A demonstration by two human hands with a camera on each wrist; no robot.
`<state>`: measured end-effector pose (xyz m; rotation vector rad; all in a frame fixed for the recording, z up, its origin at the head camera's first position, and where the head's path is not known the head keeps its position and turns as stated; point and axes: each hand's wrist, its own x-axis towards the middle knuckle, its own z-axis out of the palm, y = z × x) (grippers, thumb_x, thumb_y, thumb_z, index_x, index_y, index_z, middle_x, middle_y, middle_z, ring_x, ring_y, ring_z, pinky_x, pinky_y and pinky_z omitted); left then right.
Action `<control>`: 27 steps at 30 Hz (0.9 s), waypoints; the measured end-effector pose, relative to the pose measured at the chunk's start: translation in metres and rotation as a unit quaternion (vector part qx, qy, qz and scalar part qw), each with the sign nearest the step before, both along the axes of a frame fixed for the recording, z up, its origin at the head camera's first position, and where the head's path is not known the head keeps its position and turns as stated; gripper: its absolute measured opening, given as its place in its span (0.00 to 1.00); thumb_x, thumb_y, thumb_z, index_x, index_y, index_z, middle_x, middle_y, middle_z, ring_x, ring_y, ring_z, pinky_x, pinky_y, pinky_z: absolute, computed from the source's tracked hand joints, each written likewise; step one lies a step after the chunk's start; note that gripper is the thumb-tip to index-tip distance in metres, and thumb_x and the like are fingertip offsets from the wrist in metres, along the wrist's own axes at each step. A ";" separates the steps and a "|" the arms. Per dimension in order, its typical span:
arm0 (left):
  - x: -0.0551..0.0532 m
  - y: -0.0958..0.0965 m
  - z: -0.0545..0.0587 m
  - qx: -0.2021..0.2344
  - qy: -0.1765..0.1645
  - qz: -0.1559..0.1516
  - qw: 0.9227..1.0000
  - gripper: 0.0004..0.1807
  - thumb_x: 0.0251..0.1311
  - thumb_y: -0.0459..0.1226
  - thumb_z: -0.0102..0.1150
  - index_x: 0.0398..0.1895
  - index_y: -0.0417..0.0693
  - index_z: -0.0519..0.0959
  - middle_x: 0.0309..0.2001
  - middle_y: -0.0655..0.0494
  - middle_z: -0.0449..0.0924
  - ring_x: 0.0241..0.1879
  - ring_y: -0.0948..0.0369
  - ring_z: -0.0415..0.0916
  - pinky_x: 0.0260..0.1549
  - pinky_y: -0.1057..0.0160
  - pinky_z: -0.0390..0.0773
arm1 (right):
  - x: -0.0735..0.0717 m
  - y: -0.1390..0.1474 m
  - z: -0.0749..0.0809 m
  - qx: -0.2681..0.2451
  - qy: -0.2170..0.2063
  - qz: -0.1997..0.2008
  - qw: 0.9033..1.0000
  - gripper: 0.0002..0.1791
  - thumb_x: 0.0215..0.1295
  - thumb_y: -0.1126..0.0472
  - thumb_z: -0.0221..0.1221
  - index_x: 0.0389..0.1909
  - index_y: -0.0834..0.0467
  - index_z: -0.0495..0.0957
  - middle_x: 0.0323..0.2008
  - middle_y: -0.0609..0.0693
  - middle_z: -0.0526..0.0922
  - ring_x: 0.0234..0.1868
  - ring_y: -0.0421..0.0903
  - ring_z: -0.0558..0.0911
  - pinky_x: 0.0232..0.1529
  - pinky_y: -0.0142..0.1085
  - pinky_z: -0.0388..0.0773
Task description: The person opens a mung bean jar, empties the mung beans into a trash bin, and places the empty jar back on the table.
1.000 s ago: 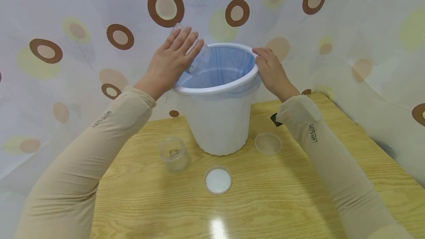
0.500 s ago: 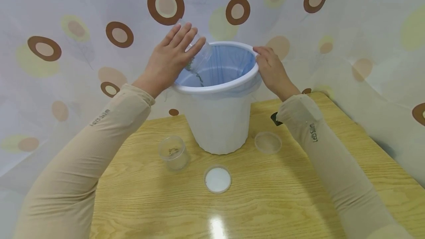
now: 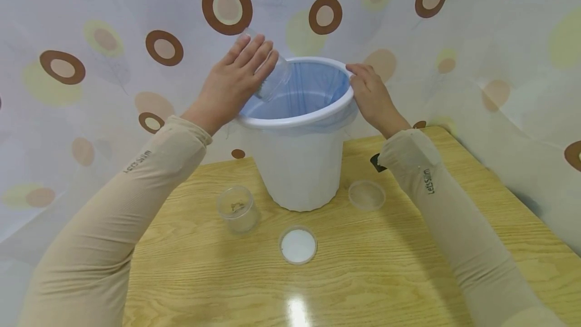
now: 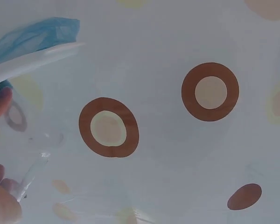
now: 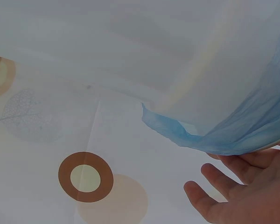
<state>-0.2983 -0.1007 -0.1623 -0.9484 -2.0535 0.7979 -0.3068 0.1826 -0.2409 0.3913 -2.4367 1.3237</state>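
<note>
My left hand holds a clear plastic cup tipped mouth-down over the left side of a white trash bin. Small dark green bits show inside the cup near its mouth. In the left wrist view, part of the thumb and fingers appears around the see-through cup wall. A blue bag lines the bin, its edge folded out over the rim. My right hand grips the bin's right rim, thumb side up; the right wrist view has its fingers spread below the bag's edge.
On the wooden table, an open clear container with some brownish bits stands left of the bin's foot. A round white-centred lid lies in front, and a clear round lid to the right. A patterned wall sheet hangs close behind.
Half a second ago a string of green bits was falling from the cup into the bin; now none is seen falling. The cup dips slightly. The right hand keeps its place on the rim.
</note>
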 end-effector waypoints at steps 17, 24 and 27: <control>0.000 -0.004 0.000 -0.075 0.038 -0.023 0.996 0.34 0.59 0.19 0.47 0.70 0.40 0.57 0.72 0.42 0.54 0.73 0.50 0.47 0.71 0.58 0.36 | 0.000 -0.002 0.001 -0.004 -0.006 0.005 1.000 0.31 0.74 0.51 0.30 0.72 0.61 0.58 0.71 0.56 0.57 0.72 0.53 0.55 0.70 0.50 0.51; -0.001 -0.006 -0.003 -0.060 0.009 -0.028 0.998 0.32 0.63 0.18 0.41 0.71 0.39 0.56 0.72 0.41 0.54 0.73 0.49 0.46 0.71 0.58 0.35 | 0.001 -0.002 0.001 -0.002 -0.004 0.004 1.000 0.31 0.74 0.52 0.30 0.71 0.62 0.58 0.71 0.56 0.58 0.71 0.53 0.55 0.70 0.50 0.51; -0.001 -0.006 -0.003 -0.051 0.009 -0.033 0.998 0.33 0.62 0.18 0.43 0.71 0.40 0.57 0.73 0.42 0.54 0.73 0.50 0.46 0.71 0.58 0.36 | 0.001 -0.002 0.000 -0.001 -0.005 0.005 1.000 0.30 0.74 0.52 0.30 0.71 0.62 0.58 0.71 0.56 0.57 0.71 0.54 0.55 0.70 0.50 0.51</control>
